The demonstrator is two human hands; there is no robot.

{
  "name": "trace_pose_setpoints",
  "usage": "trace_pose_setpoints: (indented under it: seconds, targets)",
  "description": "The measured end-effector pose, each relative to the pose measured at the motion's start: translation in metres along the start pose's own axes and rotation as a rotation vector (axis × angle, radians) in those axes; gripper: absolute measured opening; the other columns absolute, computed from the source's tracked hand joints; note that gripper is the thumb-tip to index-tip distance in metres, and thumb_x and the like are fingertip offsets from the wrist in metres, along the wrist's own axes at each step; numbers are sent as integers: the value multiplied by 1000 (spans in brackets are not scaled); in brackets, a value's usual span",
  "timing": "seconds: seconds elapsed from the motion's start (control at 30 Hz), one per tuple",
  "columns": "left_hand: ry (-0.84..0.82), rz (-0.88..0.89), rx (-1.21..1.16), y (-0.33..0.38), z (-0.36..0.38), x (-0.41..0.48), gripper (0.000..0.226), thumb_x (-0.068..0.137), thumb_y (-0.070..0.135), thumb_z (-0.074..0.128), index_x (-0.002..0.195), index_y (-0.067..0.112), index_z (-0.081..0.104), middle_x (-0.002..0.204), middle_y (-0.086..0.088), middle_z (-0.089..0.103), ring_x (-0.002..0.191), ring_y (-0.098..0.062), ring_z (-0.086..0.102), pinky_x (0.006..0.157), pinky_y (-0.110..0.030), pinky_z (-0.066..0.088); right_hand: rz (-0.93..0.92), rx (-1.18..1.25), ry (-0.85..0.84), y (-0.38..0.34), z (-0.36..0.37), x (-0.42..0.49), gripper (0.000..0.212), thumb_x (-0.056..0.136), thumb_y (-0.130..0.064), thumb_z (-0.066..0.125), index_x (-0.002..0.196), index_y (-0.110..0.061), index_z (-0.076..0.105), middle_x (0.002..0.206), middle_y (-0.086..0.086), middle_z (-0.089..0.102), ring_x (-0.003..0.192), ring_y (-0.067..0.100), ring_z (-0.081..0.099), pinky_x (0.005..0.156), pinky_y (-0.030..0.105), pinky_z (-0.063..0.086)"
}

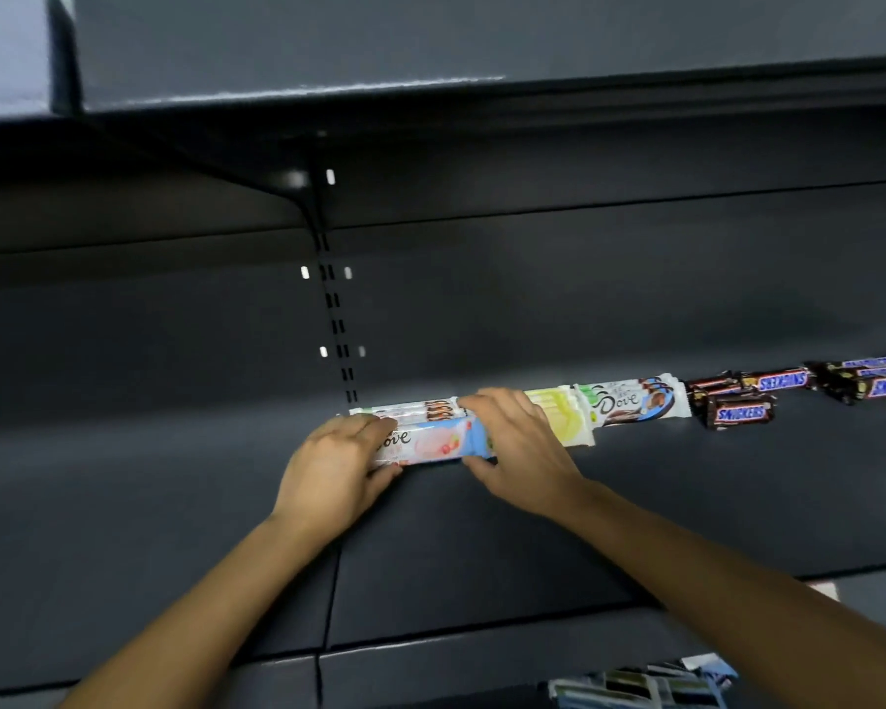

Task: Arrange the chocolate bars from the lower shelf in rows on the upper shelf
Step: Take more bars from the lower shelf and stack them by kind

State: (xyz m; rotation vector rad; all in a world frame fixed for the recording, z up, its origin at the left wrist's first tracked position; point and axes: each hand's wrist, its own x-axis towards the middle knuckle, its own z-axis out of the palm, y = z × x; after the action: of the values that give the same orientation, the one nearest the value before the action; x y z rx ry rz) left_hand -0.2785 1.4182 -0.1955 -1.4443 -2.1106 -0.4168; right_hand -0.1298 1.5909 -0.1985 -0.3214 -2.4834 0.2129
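Forearms reach in from the bottom edge over the upper shelf (482, 545), a dark, matt metal deck. The left hand (336, 473) and right hand (517, 442) grip opposite ends of a pink-and-blue Dove bar (430, 443), with fingers curled over its top and thumbs at its front edge. The bar sits low on this shelf, just in front of a row of white Dove bars (420, 409) near the back panel. Whether it rests on the deck or is slightly lifted cannot be told.

In line to the right are pale yellow-green bars (558, 414), dark-printed Dove bars (630, 399), then loosely heaped Snickers bars (742, 412).

The step in hand appears to be seating the bar parallel to the row. It is best slid flat until its long edge meets the bars behind and the ends align. Pressure should be light, since glossy film wrappers slip and slim, flat bars skew easily.

Blurred packets (640, 688) show below the shelf's front lip, bottom right.
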Motion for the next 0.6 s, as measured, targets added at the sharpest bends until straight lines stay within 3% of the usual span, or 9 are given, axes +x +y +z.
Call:
trace_pose_setpoints:
  seconds: [0.1, 0.23, 0.4, 0.6]
  targets:
    - [23, -51, 28, -38, -8, -10, 43, 67, 31, 81, 105, 19, 66, 97, 6, 68, 94, -24, 57, 79, -36, 51, 1, 22, -43, -14, 11, 7, 51, 80, -24, 62, 128, -17, 47, 123, 0, 50, 115, 20, 43, 99, 34, 37]
    - [70, -211, 7, -86, -16, -19, 40, 68, 20, 81, 106, 17, 67, 98, 3, 69, 92, -25, 53, 77, -33, 48, -54, 4, -57, -29, 27, 14, 40, 81, -21, 60, 121, -16, 54, 117, 0, 54, 110, 20, 46, 98, 30, 37]
    - [-31, -345, 39, -134, -8, -30, 37, 72, 19, 78, 107, 15, 67, 103, -4, 67, 96, -30, 56, 75, -38, 48, -124, 20, -116, -49, 42, 22, 29, 84, -21, 59, 112, -13, 59, 112, 3, 57, 106, 22, 48, 93, 32, 38]
    - [-142, -342, 25, -149, 16, -24, 37, 76, 27, 74, 111, 16, 64, 102, -4, 63, 98, -28, 54, 73, -38, 50, -153, 50, -168, -65, 52, 28, 26, 88, -23, 55, 112, -14, 60, 109, 2, 57, 105, 18, 47, 91, 30, 40]
